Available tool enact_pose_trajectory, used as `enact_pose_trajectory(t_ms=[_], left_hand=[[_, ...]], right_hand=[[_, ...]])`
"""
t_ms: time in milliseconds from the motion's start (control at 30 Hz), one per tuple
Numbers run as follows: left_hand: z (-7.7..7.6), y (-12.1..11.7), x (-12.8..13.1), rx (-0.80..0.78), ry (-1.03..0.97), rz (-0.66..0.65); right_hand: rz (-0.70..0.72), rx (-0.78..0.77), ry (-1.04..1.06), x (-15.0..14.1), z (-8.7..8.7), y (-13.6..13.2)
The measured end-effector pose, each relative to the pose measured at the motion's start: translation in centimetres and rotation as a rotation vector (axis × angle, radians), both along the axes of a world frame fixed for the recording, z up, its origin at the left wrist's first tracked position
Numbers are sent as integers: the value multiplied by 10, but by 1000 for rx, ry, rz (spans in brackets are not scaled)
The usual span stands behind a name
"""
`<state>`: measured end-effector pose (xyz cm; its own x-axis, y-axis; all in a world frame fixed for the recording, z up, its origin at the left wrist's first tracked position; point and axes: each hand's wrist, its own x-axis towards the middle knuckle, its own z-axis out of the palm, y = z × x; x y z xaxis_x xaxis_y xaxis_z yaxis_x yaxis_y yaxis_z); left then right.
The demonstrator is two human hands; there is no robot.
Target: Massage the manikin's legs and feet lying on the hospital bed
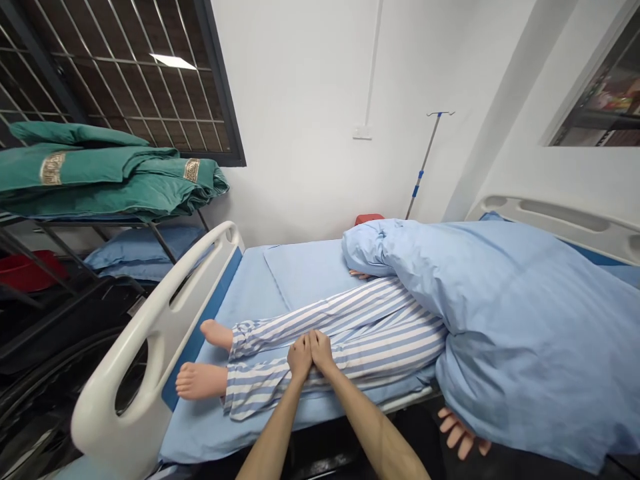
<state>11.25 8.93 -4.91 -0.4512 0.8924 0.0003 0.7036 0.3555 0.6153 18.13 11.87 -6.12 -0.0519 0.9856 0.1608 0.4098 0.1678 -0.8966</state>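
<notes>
A manikin in blue-and-white striped trousers (390, 350) lies on the bed, its bare feet (203, 381) towards the footboard. My left hand (300, 358) and my right hand (321, 349) are side by side on its near leg, around the shin. Both are closed, with fingers curled over the trouser leg; their fingertips are hidden. A light blue quilt (505, 320) covers the upper body, bunched up at the thighs. One manikin hand (463, 433) sticks out below the quilt on the near side, and part of another (360, 274) shows at the far side.
The white footboard (150, 333) stands at the left, the headboard (565, 217) at the right. Green folded bedding (115, 173) lies on a rack beyond the footboard, above a red basin (30, 270). A drip stand (423, 167) rises behind the bed.
</notes>
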Motion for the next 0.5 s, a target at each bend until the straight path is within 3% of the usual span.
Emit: enact_pose_trajectory(t_ms=[133, 233, 500], left_hand=[[2, -2, 2, -47, 33, -25], [5, -3, 2, -59, 25, -35], [2, 8, 14, 40, -116, -51]], right_hand=[[74, 10, -210, 11, 14, 4], [121, 37, -273, 19, 15, 3], [-32, 25, -92, 25, -5, -6]])
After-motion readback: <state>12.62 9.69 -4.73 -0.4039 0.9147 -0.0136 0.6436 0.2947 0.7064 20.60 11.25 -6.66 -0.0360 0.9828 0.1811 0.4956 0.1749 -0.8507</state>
